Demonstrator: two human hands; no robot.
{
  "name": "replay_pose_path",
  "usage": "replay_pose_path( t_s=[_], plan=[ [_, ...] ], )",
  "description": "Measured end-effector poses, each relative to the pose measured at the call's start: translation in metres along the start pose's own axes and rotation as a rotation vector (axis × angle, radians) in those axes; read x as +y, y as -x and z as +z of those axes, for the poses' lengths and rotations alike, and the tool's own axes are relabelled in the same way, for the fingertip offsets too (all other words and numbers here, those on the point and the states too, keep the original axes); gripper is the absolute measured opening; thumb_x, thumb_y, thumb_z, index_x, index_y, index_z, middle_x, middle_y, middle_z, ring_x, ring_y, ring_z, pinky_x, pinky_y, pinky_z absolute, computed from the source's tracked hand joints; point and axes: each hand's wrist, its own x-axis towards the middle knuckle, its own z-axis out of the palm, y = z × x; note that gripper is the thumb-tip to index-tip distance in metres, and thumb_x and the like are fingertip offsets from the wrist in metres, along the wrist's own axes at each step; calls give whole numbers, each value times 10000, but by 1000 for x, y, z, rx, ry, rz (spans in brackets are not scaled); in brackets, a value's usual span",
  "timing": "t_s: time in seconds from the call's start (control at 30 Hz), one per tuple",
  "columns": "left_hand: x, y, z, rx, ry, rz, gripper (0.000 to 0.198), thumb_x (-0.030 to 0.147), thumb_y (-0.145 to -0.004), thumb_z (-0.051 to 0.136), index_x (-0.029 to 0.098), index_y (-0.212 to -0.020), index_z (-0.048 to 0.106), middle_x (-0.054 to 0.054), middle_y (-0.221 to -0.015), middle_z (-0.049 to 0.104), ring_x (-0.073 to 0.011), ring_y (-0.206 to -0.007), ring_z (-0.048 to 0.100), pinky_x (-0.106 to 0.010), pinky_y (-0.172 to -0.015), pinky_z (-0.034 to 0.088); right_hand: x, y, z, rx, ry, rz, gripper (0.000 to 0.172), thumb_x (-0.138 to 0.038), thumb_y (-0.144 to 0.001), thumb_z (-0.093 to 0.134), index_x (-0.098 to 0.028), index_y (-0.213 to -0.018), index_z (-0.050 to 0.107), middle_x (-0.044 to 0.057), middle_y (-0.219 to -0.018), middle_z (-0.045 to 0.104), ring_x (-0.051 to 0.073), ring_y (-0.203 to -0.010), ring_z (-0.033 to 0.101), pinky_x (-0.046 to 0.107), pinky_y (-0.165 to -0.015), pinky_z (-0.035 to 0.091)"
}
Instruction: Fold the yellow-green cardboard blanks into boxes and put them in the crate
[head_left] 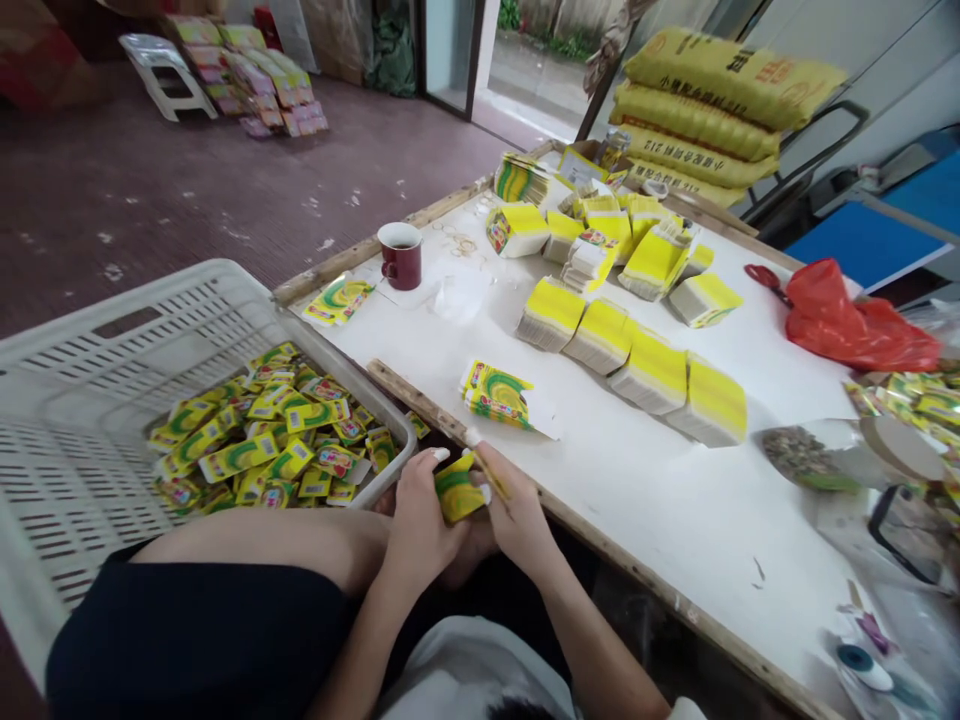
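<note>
My left hand (pixel 422 515) is closed on a small yellow and green carton (pixel 459 488), held over my lap just off the table's edge. My right hand (pixel 517 510) is beside it, its thumb at the carton's right side. A thin yellow-brown strip (pixel 493 474) sits in the right fingers; its kind is unclear. White covers show on several fingertips. A few flat printed cartons (pixel 496 395) lie on the white table (pixel 645 510) just beyond my hands. To my left, a white plastic crate (pixel 225 275) holds many filled-looking yellow cartons (pixel 259 440).
A dark red mug (pixel 402 262) of dark liquid stands near the table's left edge, beside another flat carton (pixel 337 300). Stacks of flat cartons (pixel 649 368) cover the middle and back. A red plastic bag (pixel 855 315) lies right; yellow sacks (pixel 697 130) are piled behind.
</note>
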Motion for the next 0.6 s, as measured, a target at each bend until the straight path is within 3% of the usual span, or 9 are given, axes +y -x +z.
replay_pose_path(
  t_s=[0.07, 0.17, 0.23, 0.33, 0.43, 0.5, 0.6],
  plan=[
    [-2, -1, -5, 10, -31, 17, 494, 282, -800, 704, 208, -1251, 516, -131, -1159, 671, -319, -1096, 665, -508, -922, 563, 3, 2, -2, 23, 66, -32, 615, -135, -958, 429, -224, -1565, 389, 139, -1490, 572, 263, -1373, 565, 464, -1131, 494],
    [-2, -1, -13, -1, 8, 33, 484, 354, -778, 752, 195, -1197, 567, -111, -1072, 717, -297, -981, 707, -455, -846, 596, 1, 7, -6, -171, 177, -125, 688, -169, -946, 513, -195, -1599, 298, 188, -1616, 393, 320, -1492, 409, 507, -1152, 459],
    [0, 0, -18, 6, 7, 64, 491, 363, -753, 771, 190, -1175, 590, -113, -1070, 735, -300, -963, 718, -450, -844, 600, -2, 9, -12, -269, 229, -142, 625, -163, -945, 526, -201, -1553, 386, 204, -1640, 334, 339, -1496, 396, 518, -1132, 472],
    [4, 0, -22, -18, -28, 94, 487, 361, -728, 800, 197, -1150, 619, -108, -1065, 755, -302, -963, 728, -453, -868, 597, -8, 4, -29, -334, 248, -130, 415, -124, -956, 504, -239, -1344, 598, 183, -1575, 428, 301, -1419, 501, 484, -1091, 504],
    [7, 0, -23, -72, -30, 97, 506, 376, -696, 832, 196, -1130, 645, -106, -1051, 765, -307, -953, 732, -457, -862, 600, -14, -3, -46, -437, 189, -167, 313, -108, -922, 552, -232, -1189, 660, 166, -1491, 496, 278, -1376, 533, 464, -1102, 487],
    [7, 0, -20, -69, -1, 77, 515, 381, -684, 835, 194, -1131, 661, -112, -1057, 765, -315, -961, 730, -463, -871, 599, -17, -5, -48, -442, 147, -163, 294, -118, -875, 611, -218, -1148, 649, 171, -1435, 519, 291, -1354, 537, 469, -1098, 486],
    [6, 0, -15, -31, 123, -40, 536, 359, -667, 837, 198, -1151, 675, -110, -1089, 760, -319, -1004, 724, -466, -921, 585, -16, -4, -33, -291, 74, -117, 432, -163, -853, 645, -214, -1270, 544, 172, -1391, 531, 306, -1362, 509, 495, -1105, 475]
  ],
)
